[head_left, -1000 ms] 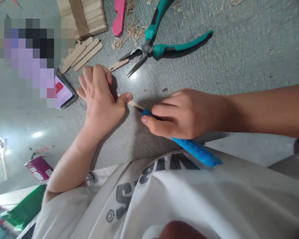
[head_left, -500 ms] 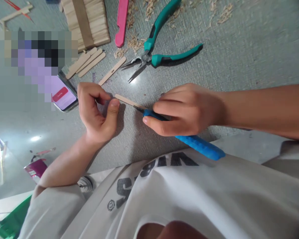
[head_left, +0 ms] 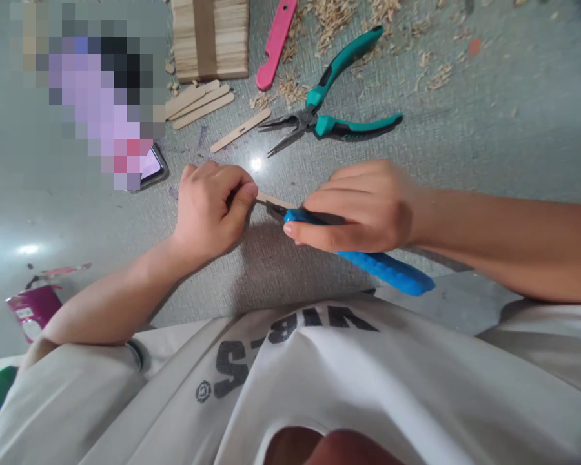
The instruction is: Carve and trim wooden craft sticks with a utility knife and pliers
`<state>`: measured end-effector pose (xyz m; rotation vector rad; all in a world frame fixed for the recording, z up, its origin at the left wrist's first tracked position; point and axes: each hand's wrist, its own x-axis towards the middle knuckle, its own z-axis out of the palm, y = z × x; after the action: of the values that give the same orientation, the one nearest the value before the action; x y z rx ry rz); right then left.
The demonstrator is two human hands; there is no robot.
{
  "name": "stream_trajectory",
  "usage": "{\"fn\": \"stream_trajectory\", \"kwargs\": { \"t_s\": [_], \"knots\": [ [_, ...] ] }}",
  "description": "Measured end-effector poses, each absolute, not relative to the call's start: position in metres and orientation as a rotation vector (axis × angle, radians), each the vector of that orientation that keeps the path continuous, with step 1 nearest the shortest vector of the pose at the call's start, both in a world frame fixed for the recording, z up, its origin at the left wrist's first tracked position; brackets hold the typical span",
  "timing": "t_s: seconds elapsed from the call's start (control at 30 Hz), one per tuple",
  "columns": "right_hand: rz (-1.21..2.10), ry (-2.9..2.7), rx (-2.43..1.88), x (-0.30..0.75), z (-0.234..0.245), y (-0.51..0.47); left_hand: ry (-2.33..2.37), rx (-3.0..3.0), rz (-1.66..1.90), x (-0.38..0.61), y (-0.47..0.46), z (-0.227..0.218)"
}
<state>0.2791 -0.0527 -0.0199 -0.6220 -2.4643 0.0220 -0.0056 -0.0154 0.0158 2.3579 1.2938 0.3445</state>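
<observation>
My left hand (head_left: 214,205) is closed, with thumb and forefinger pinching the left end of a wooden craft stick (head_left: 271,198). My right hand (head_left: 368,210) is wrapped round a blue-handled tool (head_left: 390,272) with a dark metal tip. That tip lies against the stick; its exact shape is hard to make out. The stick's right end runs under my right fingers and is hidden there. Beyond my hands lies another craft stick with a small slot (head_left: 241,130), close to the tips of open green-handled needle-nose pliers (head_left: 305,119).
Several loose craft sticks (head_left: 203,106) lie by a banded bundle of sticks (head_left: 228,42). A pink cutter handle (head_left: 277,45) and wood shavings (head_left: 332,22) are at the back. At left are a phone (head_left: 155,166), partly blurred out, and a purple packet (head_left: 35,313).
My left hand has moved in and pinched the stick's left end, which was uncovered before. My right hand keeps hold of the blue-handled tool. The view has shifted slightly.
</observation>
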Motion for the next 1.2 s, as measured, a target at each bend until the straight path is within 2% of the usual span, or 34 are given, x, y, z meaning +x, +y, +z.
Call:
{"fn": "stream_trajectory", "kwargs": {
  "t_s": [0.43,1.07,1.2],
  "knots": [
    [0.4,-2.496,-0.501,0.279,-0.008,-0.042,1.324,2.404,0.355,-0.003,-0.017,0.008],
    [0.195,-2.385,-0.551,0.261,-0.011,-0.047,1.356,2.389,0.392,-0.001,-0.021,0.005],
    [0.238,-2.349,-0.562,0.27,-0.007,-0.049,1.385,2.404,0.382,0.0,-0.023,0.004]
  ]
}}
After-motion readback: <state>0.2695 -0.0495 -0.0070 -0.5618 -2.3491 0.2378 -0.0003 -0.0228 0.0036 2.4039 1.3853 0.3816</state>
